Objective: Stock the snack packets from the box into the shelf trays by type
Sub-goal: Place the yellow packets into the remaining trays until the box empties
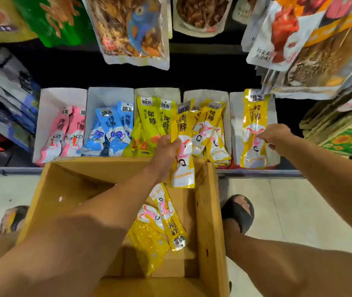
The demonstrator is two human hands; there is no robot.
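Observation:
An open cardboard box (63,189) stands on the floor between my legs, with a few yellow snack packets (160,224) lying inside. My left hand (166,151) grips a yellow packet (183,146) upright above the box's far edge, in front of the fourth shelf tray (205,95). My right hand (274,136) pinches another yellow packet (254,129) that stands in the rightmost white tray (235,116). The other trays hold pink packets (63,133), blue packets (108,129) and lighter yellow packets (149,123).
Large snack bags (132,28) hang from hooks above the trays. More stacked bags fill the shelves at left (10,108) and right (342,133). My sandalled feet (238,211) stand on the pale tiled floor beside the box.

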